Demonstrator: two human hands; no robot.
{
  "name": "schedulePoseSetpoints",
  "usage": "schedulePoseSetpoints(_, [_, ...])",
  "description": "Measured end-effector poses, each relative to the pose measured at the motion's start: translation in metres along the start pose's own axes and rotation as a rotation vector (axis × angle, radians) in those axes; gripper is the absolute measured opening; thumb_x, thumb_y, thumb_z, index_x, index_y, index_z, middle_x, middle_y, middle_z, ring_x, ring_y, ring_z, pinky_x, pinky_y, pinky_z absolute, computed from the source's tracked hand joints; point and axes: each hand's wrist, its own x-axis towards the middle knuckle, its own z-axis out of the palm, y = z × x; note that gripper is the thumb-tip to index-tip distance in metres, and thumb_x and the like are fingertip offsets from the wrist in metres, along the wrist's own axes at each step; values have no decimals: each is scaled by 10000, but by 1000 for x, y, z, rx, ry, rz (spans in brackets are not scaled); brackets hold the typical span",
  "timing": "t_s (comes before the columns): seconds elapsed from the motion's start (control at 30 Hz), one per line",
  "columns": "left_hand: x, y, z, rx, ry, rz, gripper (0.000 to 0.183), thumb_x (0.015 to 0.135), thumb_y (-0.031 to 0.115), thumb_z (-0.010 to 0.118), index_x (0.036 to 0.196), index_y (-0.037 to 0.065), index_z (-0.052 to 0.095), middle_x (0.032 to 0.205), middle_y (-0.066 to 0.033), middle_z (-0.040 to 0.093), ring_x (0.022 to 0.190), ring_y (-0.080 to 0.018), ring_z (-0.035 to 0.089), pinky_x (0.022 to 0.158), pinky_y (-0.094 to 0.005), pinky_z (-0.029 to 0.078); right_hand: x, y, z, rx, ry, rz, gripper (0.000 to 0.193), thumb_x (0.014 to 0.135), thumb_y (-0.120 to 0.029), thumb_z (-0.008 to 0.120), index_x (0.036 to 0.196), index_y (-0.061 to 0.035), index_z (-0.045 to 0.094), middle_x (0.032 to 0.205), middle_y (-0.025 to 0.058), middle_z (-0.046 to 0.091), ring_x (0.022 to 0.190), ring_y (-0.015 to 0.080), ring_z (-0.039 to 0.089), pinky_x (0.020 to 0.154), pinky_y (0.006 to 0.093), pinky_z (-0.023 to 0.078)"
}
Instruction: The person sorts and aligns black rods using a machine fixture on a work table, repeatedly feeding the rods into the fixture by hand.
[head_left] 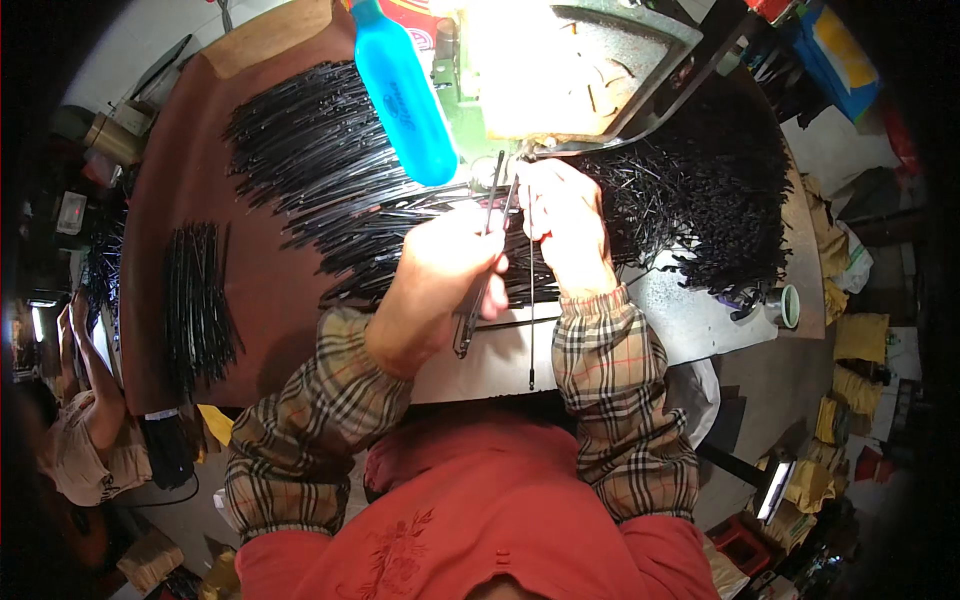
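My left hand [440, 255] is closed around a few thin black rods [466, 325], which slant up past its fingers and down below the palm. Close beside it on the right, my right hand [566, 205] pinches another slim black rod [532, 345] that hangs straight down toward the table's near edge. The right fingertips are at the lower edge of a brightly lit machine [650, 45]; glare hides what they touch there. Behind the left hand, a wide heap of similar rods [320, 150] covers the table. A blue bottle-shaped object [405, 105] leans over that heap.
On the brown tabletop [175, 170], a separate bundle of rods [196, 305] lies at the left. A dense pile of black pieces [735, 210] fills the right side, near a green-rimmed cup [789, 306]. Another person [90, 440] works at far left. Yellowish packages [860, 337] lie at far right.
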Motion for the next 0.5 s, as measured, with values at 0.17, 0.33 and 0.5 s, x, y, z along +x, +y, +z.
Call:
schedulePoseSetpoints(0.17, [-14, -5, -3, 100, 103, -75, 194, 877, 90, 636, 1012, -44, 600, 738, -69, 580, 463, -103, 524, 428, -216, 425, -1, -4, 5, 31, 22, -18, 199, 897, -167, 613, 758, -24, 605, 584, -3, 518, 470, 62, 470, 442, 211, 363])
schedulePoseSetpoints(0.33, [-8, -11, -12, 129, 64, -32, 184, 873, 89, 640, 995, -44, 601, 727, -74, 577, 465, -108, 527, 421, -223, 427, -14, -5, 15, -3, 112, 34, 166, 892, -153, 645, 839, 4, 641, 655, 17, 583, 552, 80, 544, 519, 221, 457])
schedulePoseSetpoints(0.5, [-4, -19, -8, 47, 62, -3, 153, 868, 74, 637, 959, -43, 600, 727, -83, 579, 457, -120, 532, 412, -231, 436, -15, 3, 9, 36, 54, -66, 103, 873, -85, 632, 881, 17, 645, 686, 24, 604, 585, 85, 562, 529, 227, 471])
